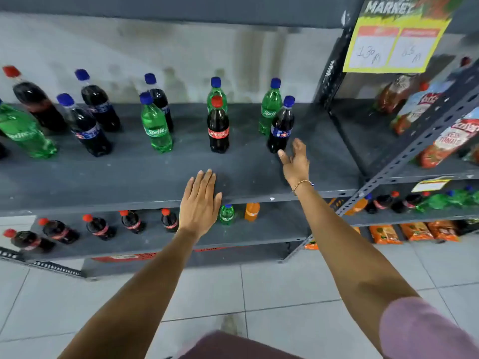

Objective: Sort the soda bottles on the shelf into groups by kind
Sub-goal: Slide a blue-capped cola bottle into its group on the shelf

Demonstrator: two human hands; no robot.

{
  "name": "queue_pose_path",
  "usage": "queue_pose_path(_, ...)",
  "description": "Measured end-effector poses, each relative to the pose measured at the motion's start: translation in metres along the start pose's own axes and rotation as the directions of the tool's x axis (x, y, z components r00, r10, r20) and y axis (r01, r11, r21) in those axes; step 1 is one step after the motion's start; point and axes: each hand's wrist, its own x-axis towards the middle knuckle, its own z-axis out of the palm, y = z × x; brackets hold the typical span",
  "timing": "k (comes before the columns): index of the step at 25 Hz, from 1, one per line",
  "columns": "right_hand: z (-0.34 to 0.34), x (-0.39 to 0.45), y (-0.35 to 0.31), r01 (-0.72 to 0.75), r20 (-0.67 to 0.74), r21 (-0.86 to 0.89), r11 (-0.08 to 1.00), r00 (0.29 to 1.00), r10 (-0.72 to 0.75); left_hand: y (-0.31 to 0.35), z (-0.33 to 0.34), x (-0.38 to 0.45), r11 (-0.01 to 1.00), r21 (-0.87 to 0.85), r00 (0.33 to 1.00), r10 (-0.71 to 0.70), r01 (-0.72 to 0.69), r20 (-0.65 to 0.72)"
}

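Note:
Mixed soda bottles stand on the grey shelf (pixel 145 174). A dark blue-capped Pepsi bottle (pixel 281 125) is at the right, with a green Sprite bottle (pixel 269 107) behind it. A red-capped Coca-Cola bottle (pixel 218 128) stands mid-shelf in front of another Sprite. Further left are a Sprite bottle (pixel 156 125), several Pepsi bottles (pixel 85 125) and a Coca-Cola bottle (pixel 36 99). My right hand (pixel 295 161) is open just below the right Pepsi bottle, with its thumb close to the base. My left hand (pixel 199 200) lies flat on the shelf's front edge, empty.
A lower shelf (pixel 274 226) holds several Coca-Cola bottles, a small Sprite and an orange soda. To the right a slotted metal upright (pixel 404 156) separates a rack of sauce pouches and more bottles. A yellow price sign (pixel 396 47) hangs above. Tiled floor lies below.

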Motion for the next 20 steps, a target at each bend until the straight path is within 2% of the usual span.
queue_pose_path(4, 0.000, 0.016, -0.002, 0.043, 0.104, 0.074, 0.996, 0.993, -0.051, 0.000, 0.003, 0.000, 1.000, 0.019, 1.000, -0.018, 0.019, -0.023)
queue_pose_path(7, 0.000, 0.026, 0.000, 0.069, 0.062, 0.136, 0.988, 0.995, -0.078, -0.002, 0.005, 0.001, 0.999, 0.034, 0.999, -0.010, 0.012, -0.040)
queue_pose_path(14, -0.001, 0.019, -0.004, 0.091, 0.026, 0.048, 0.995, 0.995, -0.092, -0.009, 0.005, -0.011, 0.999, 0.016, 0.993, -0.033, 0.035, -0.112)
queue_pose_path(20, 0.032, -0.022, -0.018, 0.089, 0.111, 0.045, 0.995, 0.989, -0.093, -0.065, -0.014, -0.037, 0.991, 0.027, 0.987, -0.129, 0.132, -0.093)
